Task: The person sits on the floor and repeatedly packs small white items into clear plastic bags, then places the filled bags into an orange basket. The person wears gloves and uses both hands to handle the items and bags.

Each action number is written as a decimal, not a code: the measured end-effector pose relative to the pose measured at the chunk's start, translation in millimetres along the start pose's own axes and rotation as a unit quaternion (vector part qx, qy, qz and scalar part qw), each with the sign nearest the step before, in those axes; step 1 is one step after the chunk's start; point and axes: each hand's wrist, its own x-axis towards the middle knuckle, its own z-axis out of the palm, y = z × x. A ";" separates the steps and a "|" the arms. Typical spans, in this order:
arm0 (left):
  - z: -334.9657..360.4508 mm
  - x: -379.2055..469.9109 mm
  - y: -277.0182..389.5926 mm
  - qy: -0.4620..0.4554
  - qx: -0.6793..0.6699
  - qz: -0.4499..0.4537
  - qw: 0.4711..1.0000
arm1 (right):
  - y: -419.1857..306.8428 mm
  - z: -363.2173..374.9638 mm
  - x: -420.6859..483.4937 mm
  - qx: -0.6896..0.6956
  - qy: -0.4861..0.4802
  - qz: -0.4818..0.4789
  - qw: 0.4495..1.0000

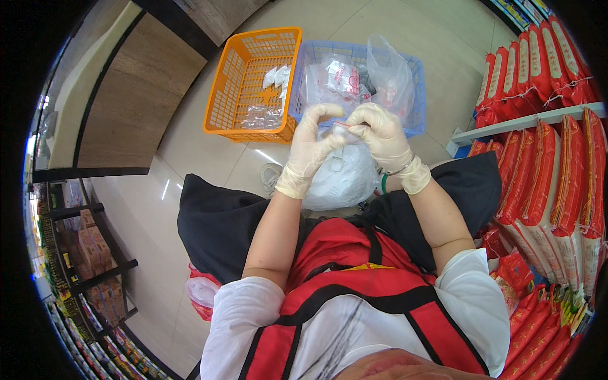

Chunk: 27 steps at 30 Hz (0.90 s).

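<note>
Both my hands wear cream-coloured thin gloves. My right hand (381, 136) pinches the red-edged top of a small clear plastic bag (341, 130). My left hand (312, 147) is curved beside this bag, thumb and fingers apart; whether its thumb touches the bag I cannot tell. Below the hands, between my legs, is a white translucent plastic bag (343, 178). Ahead stand an orange plastic crate (213, 102), with small white packets (277, 76) and clear packets (261, 117) in it, and a blue plastic crate (418, 97) with clear bags and a white packet with red print (343, 78).
At the right, a shelf (527, 124) carries rows of red and white packaged bags (539, 173). A wood-panelled counter (137, 95) stands at the left. Cardboard boxes (95, 247) sit on a black rack below it. A red bag (202, 292) lies beside my left leg.
</note>
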 end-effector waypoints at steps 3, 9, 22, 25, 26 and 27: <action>2.5 -1.2 -8.3 -0.057 -0.077 -0.112 0.989 | -0.5 -2.9 0.4 0.039 -0.012 0.042 0.998; -1.4 -5.7 -20.9 -0.062 -0.095 -0.210 0.971 | 6.9 -18.9 0.1 0.042 -0.044 0.164 0.985; -4.6 -3.0 -19.4 -0.057 -0.106 -0.196 0.973 | 12.3 -17.7 -1.7 -0.073 -0.038 0.068 0.994; -6.6 -2.2 -20.0 -0.076 -0.103 -0.205 0.970 | 11.6 -17.1 -2.0 -0.080 0.004 0.034 0.996; -7.3 -2.8 -20.6 -0.076 -0.101 -0.208 0.970 | 12.1 -16.2 -2.5 -0.038 0.017 0.073 0.996; -7.6 -3.0 -21.8 -0.076 -0.100 -0.211 0.970 | 13.6 -15.1 -2.8 0.004 0.034 0.107 0.994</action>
